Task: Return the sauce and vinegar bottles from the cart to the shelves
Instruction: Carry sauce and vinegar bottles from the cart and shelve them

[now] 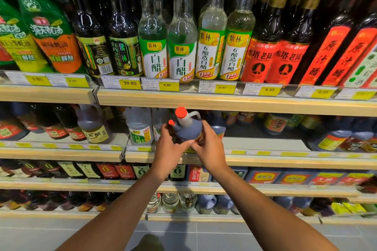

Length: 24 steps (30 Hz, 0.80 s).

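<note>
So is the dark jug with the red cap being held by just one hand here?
No, both the left hand and the right hand wrap around the dark jug in front of the second shelf.

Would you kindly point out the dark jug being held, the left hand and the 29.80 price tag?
dark jug (188,128): head view, its shoulder.
left hand (168,153): head view, its back.
29.80 price tag (130,83): head view, its yellow part.

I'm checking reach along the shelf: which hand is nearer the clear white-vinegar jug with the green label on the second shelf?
Left. The left hand is just right of the jug; the right hand is farther right.
</note>
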{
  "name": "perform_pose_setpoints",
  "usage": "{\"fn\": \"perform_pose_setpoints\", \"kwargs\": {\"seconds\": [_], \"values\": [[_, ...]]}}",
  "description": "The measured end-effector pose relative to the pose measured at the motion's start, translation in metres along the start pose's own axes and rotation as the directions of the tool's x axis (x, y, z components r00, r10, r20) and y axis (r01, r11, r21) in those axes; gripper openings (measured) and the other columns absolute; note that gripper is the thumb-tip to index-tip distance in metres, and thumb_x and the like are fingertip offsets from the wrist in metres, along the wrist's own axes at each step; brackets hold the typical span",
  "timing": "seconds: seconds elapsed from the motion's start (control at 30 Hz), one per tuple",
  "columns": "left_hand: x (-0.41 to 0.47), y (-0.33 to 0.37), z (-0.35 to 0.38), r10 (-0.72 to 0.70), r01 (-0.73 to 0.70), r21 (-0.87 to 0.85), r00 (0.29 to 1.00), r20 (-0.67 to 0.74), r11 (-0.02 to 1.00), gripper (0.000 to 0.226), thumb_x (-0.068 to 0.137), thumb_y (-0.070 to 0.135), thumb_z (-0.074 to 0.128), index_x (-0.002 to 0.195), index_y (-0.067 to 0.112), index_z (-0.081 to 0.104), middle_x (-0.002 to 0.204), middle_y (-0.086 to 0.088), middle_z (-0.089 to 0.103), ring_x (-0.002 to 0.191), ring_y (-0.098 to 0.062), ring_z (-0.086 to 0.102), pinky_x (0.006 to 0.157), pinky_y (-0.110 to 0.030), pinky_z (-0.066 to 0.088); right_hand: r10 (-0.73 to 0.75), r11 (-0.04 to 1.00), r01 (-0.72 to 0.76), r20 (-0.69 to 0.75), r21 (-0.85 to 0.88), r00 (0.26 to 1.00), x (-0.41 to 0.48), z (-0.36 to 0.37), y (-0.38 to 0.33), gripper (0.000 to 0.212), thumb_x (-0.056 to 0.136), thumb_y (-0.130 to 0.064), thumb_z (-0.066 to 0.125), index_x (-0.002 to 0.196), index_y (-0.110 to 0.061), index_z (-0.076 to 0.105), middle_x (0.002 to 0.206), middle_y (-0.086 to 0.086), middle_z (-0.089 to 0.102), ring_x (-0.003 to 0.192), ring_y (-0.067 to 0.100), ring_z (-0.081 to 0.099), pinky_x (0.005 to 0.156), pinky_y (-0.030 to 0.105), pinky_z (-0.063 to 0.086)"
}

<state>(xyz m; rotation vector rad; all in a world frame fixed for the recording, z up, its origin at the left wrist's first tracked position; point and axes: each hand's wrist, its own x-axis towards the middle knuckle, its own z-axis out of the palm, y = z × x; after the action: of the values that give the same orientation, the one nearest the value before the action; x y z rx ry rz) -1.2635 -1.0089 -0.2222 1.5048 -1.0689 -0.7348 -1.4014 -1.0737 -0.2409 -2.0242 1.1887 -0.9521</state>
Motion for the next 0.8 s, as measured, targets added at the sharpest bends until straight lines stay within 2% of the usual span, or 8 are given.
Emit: {"fn": "perform_pose_setpoints", "kwargs": {"seconds": [0.1,0.17,0.23,0.37,0.5,0.6,0.7,0.8], "values": [[0.009,-0.006,0.002,-0.012,0.013,-0.039,1.0,0.026,0.999,0.061,0.082,0.01,0.082,0.13,0.025,0.046,0.131,0.008,0.063,0.116,-0.002,0.064,0.092,-0.022,0.056,0.042,0.998,-0.04,-0.042,0.051,0.998,0.004,0.014,0.003,0.048,0.083,-0.017,0.074,0.122,-0.029,0.049,0.107,-0.007,0.068,0.096,0.01,0.067,0.073,0.031,0.055],[0.016,-0.011,0.002,-0.011,0.013,-0.054,1.0,0.026,0.998,0.063,0.082,0.004,0.081,0.133,0.02,0.048,0.134,0.002,0.061,0.119,-0.006,0.063,0.1,-0.031,0.055,0.065,0.997,-0.062,-0.064,0.045,0.996,0.007,0.019,0.003,0.043,0.083,-0.013,0.074,0.114,-0.028,0.048,0.098,-0.005,0.067,0.088,0.01,0.067,0.066,0.027,0.05],[0.022,-0.016,0.004,-0.009,0.009,-0.032,1.0,0.012,0.999,0.062,0.081,0.004,0.081,0.132,0.021,0.05,0.135,0.0,0.057,0.122,-0.009,0.062,0.103,-0.037,0.054,0.098,0.994,-0.095,-0.066,0.05,0.993,0.01,0.024,0.006,0.041,0.083,-0.014,0.074,0.11,-0.028,0.046,0.096,-0.003,0.066,0.085,0.013,0.066,0.065,0.029,0.051],[0.026,-0.025,0.01,-0.015,0.015,0.006,1.0,-0.017,1.0,0.058,0.081,0.008,0.082,0.126,0.025,0.05,0.133,0.0,0.057,0.122,-0.007,0.06,0.102,-0.039,0.054,0.136,0.99,-0.134,-0.053,0.045,0.989,0.014,0.026,0.011,0.039,0.085,-0.013,0.072,0.104,-0.029,0.042,0.098,0.0,0.066,0.087,0.016,0.067,0.068,0.032,0.053],[0.025,-0.028,0.018,-0.012,0.015,0.044,0.996,-0.089,0.999,0.061,0.084,0.01,0.08,0.134,0.017,0.045,0.14,-0.002,0.05,0.13,-0.014,0.054,0.103,-0.039,0.054,0.147,0.988,-0.144,-0.052,0.057,0.988,0.015,0.029,0.007,0.039,0.086,-0.013,0.07,0.106,-0.027,0.04,0.098,0.0,0.065,0.088,0.014,0.065,0.068,0.033,0.054],[0.023,-0.025,0.021,-0.004,0.009,0.041,0.993,-0.121,0.999,0.058,0.087,0.007,0.077,0.137,0.007,0.046,0.141,-0.006,0.042,0.127,-0.011,0.052,0.106,-0.038,0.051,0.157,0.985,-0.153,-0.049,0.078,0.986,0.016,0.033,0.003,0.041,0.085,-0.011,0.069,0.108,-0.028,0.04,0.103,0.0,0.063,0.091,0.014,0.064,0.073,0.037,0.056],[0.02,-0.026,0.022,-0.031,0.038,0.063,0.995,-0.098,0.997,0.066,0.091,0.005,0.072,0.148,0.009,0.039,0.145,-0.005,0.039,0.126,-0.008,0.049,0.108,-0.031,0.047,0.175,0.977,-0.167,-0.053,0.132,0.983,0.013,0.037,0.004,0.045,0.083,-0.01,0.069,0.115,-0.03,0.043,0.111,0.001,0.063,0.099,0.017,0.065,0.081,0.041,0.058],[0.02,-0.03,0.022,-0.083,0.086,0.043,0.995,-0.057,0.995,0.071,0.092,0.0,0.067,0.153,0.011,0.034,0.149,-0.006,0.037,0.132,-0.015,0.051,0.11,-0.032,0.046,0.207,0.962,-0.198,-0.027,0.188,0.978,0.008,0.039,0.007,0.056,0.084,-0.003,0.069,0.127,-0.028,0.045,0.12,0.002,0.062,0.105,0.017,0.065,0.086,0.033,0.058]]}}
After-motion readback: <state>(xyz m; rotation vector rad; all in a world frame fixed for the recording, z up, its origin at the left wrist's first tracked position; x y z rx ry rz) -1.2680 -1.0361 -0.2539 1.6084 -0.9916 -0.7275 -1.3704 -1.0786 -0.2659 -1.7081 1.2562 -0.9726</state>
